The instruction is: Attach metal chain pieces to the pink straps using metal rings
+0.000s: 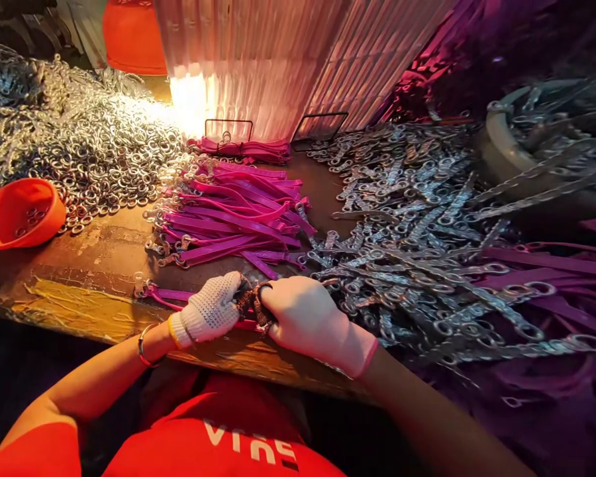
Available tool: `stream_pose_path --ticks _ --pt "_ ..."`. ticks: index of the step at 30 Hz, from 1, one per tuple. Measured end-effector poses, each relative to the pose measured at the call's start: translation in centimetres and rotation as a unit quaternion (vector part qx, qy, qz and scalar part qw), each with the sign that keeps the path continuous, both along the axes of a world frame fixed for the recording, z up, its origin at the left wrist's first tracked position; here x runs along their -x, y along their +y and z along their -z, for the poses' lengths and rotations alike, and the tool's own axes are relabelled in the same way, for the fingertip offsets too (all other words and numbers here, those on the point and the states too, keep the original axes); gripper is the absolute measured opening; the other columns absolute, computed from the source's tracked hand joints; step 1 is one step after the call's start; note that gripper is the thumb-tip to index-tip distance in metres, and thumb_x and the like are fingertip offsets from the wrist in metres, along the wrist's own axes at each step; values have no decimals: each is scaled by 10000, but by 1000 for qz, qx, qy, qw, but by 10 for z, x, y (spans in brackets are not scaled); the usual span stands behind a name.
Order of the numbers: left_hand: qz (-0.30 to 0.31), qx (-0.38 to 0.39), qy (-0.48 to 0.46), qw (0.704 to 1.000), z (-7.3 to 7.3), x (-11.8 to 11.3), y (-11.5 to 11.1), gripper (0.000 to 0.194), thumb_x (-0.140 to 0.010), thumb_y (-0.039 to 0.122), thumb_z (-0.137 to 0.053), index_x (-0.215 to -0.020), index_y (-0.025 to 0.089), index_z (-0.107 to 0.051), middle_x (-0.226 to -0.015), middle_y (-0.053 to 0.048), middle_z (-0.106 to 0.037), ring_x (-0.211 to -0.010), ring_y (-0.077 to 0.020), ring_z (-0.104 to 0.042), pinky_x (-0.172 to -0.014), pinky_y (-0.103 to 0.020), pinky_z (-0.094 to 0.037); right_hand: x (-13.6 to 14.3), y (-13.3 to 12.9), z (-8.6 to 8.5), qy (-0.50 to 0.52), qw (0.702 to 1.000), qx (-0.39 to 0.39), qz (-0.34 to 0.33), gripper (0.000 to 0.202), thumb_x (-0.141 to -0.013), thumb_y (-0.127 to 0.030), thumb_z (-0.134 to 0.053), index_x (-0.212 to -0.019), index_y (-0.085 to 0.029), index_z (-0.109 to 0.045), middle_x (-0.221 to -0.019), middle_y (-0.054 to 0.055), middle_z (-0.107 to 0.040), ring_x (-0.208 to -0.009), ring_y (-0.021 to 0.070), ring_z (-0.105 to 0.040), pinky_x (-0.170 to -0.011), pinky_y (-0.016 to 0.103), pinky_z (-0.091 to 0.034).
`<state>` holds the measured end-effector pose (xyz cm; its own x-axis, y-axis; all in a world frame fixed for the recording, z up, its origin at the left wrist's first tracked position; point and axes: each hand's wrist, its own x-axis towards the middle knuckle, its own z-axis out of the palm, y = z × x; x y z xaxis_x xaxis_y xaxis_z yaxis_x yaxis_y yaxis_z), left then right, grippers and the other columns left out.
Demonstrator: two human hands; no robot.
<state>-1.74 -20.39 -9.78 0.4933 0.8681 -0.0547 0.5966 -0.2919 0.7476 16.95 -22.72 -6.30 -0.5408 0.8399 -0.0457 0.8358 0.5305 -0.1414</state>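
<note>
My left hand (211,308), in a white dotted glove, is closed at the table's front edge. A magenta strap (171,293) with metal fittings at its left end runs under it. Against its fingertips, my right hand (305,318), in a plain white glove, is closed too. Dark brown wrapping or staining covers the fingertips of both gloves. Magenta also shows just below the fingers, where the strap passes between the hands; the exact gripping point is hidden. Just beyond lies a pile of magenta straps (238,212) with metal clips at their left ends.
Metal rings and chains (109,146) heap up at the left, behind an orange bowl (49,215) with a few rings inside. Twisted metal chain pieces (407,218) spread on the right, near a bucket (506,132). A corrugated translucent panel (258,66) stands at the back.
</note>
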Motion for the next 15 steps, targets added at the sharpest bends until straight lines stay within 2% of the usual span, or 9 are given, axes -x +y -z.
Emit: stream_pose_path --ticks 3,4,6,8,11,13,15 --pt "43 68 -57 995 -9 -11 13 251 -975 293 -389 -884 158 -580 -713 -12 -615 -629 -131 -547 -627 -246 -432 -13 -9 14 69 994 8 87 169 -882 -259 -505 -824 -172 -638 -731 66 -687 -655 193 -595 -597 297 -314" --pt "59 68 -61 994 -12 -18 19 273 -987 301 -378 -904 156 -593 -710 -11 -621 -633 -130 -563 -628 -240 -442 -19 -12 20 89 988 -8 127 189 -895 -244 -475 -833 -170 -637 -731 68 -688 -654 193 -597 -596 293 -321" --pt "94 -2 -11 995 -17 -36 35 229 -966 263 -432 -950 144 -627 -828 -51 -667 -737 -158 -621 -683 -253 -470 -30 -20 30 115 969 -67 207 205 -876 -199 -438 -827 -167 -634 -712 81 -679 -650 208 -597 -598 297 -334" --pt "116 -102 101 983 -18 -60 52 215 -932 215 -478 -1049 139 -643 -1004 -111 -679 -870 -221 -659 -742 -302 -491 -39 -28 37 135 947 -117 267 200 -841 -175 -428 -809 -173 -625 -682 85 -661 -648 225 -593 -597 305 -348" --pt "110 -163 252 948 -17 -94 75 349 -968 208 -393 -1265 134 -562 -979 -156 -686 -861 -294 -695 -704 -374 -514 -44 -37 44 181 934 -105 289 183 -836 -176 -426 -788 -200 -601 -681 67 -655 -658 221 -595 -603 296 -380" --pt "95 -159 294 938 -17 -108 83 379 -983 204 -356 -1307 112 -528 -894 -158 -690 -834 -310 -708 -688 -391 -523 -45 -40 46 198 935 -80 284 178 -826 -166 -429 -771 -204 -594 -694 66 -661 -664 216 -601 -613 294 -401" --pt "90 -152 300 937 -20 -111 83 348 -963 190 -400 -1254 99 -567 -921 -173 -688 -838 -311 -708 -690 -386 -522 -45 -41 46 198 933 -73 291 185 -794 -145 -427 -763 -196 -602 -682 72 -660 -641 220 -603 -607 301 -414"
